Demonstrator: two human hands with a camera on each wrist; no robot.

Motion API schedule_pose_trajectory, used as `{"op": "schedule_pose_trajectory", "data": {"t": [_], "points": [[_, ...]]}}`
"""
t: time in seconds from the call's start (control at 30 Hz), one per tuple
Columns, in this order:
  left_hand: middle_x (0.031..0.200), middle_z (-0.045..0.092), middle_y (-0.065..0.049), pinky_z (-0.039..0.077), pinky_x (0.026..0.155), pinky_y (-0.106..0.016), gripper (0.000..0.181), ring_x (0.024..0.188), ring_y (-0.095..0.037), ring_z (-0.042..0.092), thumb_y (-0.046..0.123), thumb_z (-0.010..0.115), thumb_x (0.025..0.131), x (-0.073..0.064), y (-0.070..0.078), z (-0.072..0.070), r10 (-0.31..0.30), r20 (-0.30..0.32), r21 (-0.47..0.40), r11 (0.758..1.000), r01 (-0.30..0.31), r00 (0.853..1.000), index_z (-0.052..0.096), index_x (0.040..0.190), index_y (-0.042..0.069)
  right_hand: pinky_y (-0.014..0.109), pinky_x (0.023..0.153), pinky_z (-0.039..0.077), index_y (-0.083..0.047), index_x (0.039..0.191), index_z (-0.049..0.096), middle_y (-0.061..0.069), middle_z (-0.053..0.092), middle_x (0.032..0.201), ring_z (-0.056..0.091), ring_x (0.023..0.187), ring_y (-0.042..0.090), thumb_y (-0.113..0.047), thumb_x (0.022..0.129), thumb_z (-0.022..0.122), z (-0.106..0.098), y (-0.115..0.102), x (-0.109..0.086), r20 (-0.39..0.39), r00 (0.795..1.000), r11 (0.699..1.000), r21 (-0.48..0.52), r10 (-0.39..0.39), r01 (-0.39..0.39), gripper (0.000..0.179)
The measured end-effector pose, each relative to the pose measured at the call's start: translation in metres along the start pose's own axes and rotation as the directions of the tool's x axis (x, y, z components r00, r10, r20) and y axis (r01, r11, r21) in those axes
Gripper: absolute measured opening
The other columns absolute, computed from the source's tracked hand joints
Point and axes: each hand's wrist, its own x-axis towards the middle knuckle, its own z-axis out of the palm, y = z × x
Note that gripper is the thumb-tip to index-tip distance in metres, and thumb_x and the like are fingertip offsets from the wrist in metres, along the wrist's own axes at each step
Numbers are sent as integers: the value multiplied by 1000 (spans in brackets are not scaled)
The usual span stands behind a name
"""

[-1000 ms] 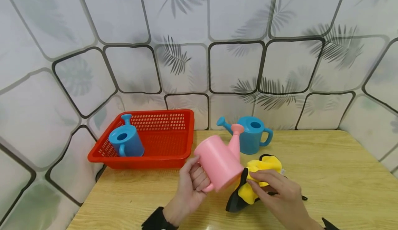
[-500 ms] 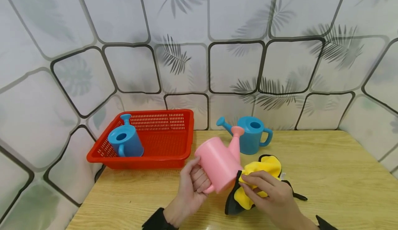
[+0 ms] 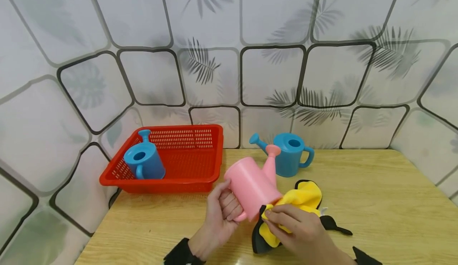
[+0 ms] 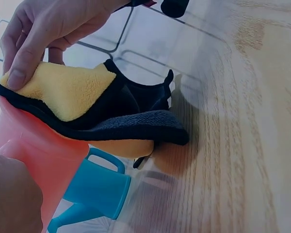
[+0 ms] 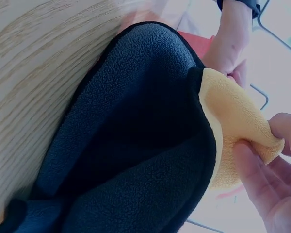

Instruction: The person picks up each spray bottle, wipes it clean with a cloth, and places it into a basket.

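Observation:
My left hand grips the handle of a pink watering can, which is tilted above the table with its spout pointing up. My right hand pinches a yellow and dark grey cloth with black edging, right at the base of the can. In the left wrist view, the cloth lies against the can's bottom end, with the thumb on its yellow side. The right wrist view shows the cloth's dark side hanging in a fold, its yellow corner between thumb and fingers.
A blue watering can stands behind the pink one. To the left, a red basket holds another blue watering can. The wooden table meets a patterned wall covering at the back.
My right hand has moved left and slightly down with the cloth, across the bottom of the pink watering can. My left hand and the can have hardly moved.

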Motion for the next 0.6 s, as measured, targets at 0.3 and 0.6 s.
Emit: {"op": "schedule_pose_trajectory", "data": {"t": [0.3,0.6], "points": [[46,27,11,19,44,-17,54,36,-4,30,31,50,102,0,0,0,0,22,-6,1000,0,1000,26,56,20,14,69,57,-13,92,78,-2,70,88,68,73,7,-30,105,55,6,-8,3,53,996,995,-63,-78,81,31],[46,27,11,17,45,-17,54,36,-4,29,31,48,103,-1,-1,0,-1,22,-1,1000,1,1000,25,55,19,12,66,55,-15,88,77,-4,70,86,66,70,3,-32,107,50,11,-13,3,93,993,993,-89,-68,76,37]]}}
